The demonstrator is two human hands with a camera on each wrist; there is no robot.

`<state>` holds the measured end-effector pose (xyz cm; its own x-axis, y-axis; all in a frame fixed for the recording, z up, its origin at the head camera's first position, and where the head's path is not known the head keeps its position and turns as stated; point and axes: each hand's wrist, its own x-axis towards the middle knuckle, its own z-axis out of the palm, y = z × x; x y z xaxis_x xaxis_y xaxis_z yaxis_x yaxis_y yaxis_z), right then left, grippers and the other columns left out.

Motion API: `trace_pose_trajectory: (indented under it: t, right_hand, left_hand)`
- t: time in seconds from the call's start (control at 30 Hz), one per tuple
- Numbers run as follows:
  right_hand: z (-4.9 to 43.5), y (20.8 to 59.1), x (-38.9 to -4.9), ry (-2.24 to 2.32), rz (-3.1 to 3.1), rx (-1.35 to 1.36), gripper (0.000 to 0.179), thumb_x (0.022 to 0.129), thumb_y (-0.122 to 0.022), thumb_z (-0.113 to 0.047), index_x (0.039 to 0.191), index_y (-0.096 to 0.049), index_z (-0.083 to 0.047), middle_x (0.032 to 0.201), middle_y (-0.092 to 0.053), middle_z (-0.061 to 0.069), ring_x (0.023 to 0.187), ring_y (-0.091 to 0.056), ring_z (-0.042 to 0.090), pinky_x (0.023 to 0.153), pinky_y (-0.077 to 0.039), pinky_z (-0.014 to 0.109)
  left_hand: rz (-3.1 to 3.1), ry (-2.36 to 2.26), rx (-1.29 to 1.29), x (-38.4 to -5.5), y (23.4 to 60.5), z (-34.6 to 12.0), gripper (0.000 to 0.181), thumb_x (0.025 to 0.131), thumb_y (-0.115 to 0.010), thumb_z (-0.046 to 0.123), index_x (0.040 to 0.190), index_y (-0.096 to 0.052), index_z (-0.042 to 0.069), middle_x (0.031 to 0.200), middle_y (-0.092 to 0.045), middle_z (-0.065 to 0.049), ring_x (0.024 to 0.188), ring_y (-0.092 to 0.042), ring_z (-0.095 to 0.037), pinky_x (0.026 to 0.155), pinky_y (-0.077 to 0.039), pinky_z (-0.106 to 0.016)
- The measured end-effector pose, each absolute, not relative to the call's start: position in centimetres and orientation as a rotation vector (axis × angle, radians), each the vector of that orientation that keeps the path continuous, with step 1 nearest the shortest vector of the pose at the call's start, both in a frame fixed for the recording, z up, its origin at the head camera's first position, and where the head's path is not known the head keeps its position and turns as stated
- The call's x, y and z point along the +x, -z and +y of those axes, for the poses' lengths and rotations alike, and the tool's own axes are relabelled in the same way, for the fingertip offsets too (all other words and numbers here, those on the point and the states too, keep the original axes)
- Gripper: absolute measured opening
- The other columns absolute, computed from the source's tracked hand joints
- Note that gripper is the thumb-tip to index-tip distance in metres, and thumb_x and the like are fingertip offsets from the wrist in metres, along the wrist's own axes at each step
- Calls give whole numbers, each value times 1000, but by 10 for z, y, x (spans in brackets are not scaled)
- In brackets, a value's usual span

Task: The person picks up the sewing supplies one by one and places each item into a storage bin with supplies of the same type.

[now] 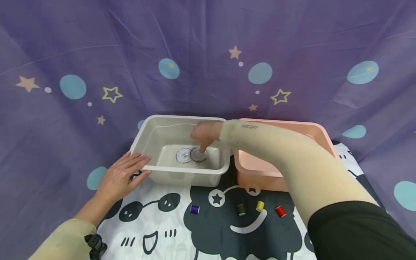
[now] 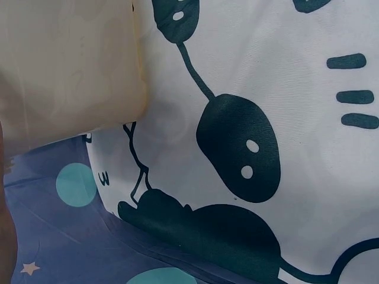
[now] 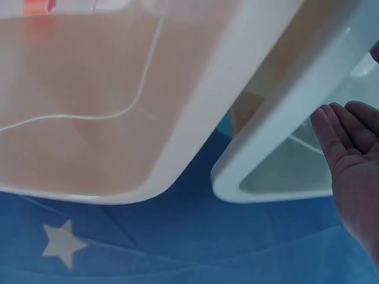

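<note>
My left hand (image 1: pixel 121 177) rests on the near left corner of a white plastic bin (image 1: pixel 186 169), its fingers laid over the rim. Inside that bin, my right hand (image 1: pixel 207 133) reaches down, slightly blurred, with the thumb pointing at the bottom. Two round pin wheels with coloured beads round their edges lie there: the left pin wheel (image 1: pixel 183 155) and the right pin wheel (image 1: pixel 197 155), which overlap slightly. The right thumb is over the right one; whether it touches cannot be seen. In the right wrist view the right fingers (image 3: pixel 349 127) look extended, and nothing shows in them.
A pink bin (image 1: pixel 260 184) stands to the right, partly behind the right arm; an orange object (image 3: pixel 39 6) is in it. In front lie a purple thread spool (image 1: pixel 194 209), a dark green spool (image 1: pixel 241 209), a yellow spool (image 1: pixel 260 206) and a red spool (image 1: pixel 281 211).
</note>
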<state>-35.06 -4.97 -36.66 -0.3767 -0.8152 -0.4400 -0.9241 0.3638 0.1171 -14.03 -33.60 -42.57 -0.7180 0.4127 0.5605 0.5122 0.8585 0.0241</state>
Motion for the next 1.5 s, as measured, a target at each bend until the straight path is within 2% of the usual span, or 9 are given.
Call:
trace_pose_trajectory:
  t: [0.2,0.27,0.47,0.7,0.9,1.27,1.5]
  right_hand:
    - [-33,344,-348,-412,2344,-1469,78,97,-77,-48,156,-53,-3,153,-58,16,140,-55,31,119,-43,40]
    - [-27,336,-345,-364,2351,-1457,80,97,-77,-48,157,-51,-3,156,-56,16,144,-52,32,122,-41,41]
    - [-1,315,-335,-194,2369,-1506,80,96,-79,-46,157,-51,-3,157,-56,16,145,-53,33,123,-41,43]
    - [32,297,-320,-79,2395,-1491,79,96,-78,-44,157,-51,-3,159,-54,17,149,-48,35,127,-35,47]
    - [60,288,-310,52,2461,-1473,79,95,-81,-43,157,-52,-4,159,-54,14,149,-48,34,126,-37,47]
    - [110,290,-287,308,2561,-1384,80,93,-83,-41,157,-53,-5,157,-55,17,146,-49,37,122,-41,52]
    - [141,299,-273,313,2627,-1369,82,93,-84,-42,157,-51,-3,161,-51,17,152,-44,37,125,-36,54]
  left_hand:
    - [-2475,234,-676,-140,426,-335,76,108,-36,70,138,-73,11,129,-76,-13,123,-68,-41,132,-19,-32]
    - [-2475,234,-675,-140,426,-335,76,108,-36,71,138,-73,11,129,-76,-13,123,-69,-42,132,-19,-33]
    - [-2472,244,-674,-141,425,-334,77,108,-36,71,137,-74,11,128,-76,-14,123,-69,-42,132,-18,-32]
    - [-2456,258,-694,-147,426,-336,76,107,-36,71,137,-74,12,127,-77,-14,121,-69,-42,132,-20,-32]
    - [-2454,255,-710,-152,425,-338,77,108,-36,71,136,-75,11,126,-77,-14,121,-69,-43,132,-19,-31]
    - [-2445,247,-695,-155,430,-340,79,107,-36,72,135,-75,10,126,-77,-14,120,-69,-43,132,-19,-31]
    - [-2438,241,-691,-157,436,-339,79,106,-35,73,135,-75,11,127,-77,-14,120,-69,-43,132,-19,-31]
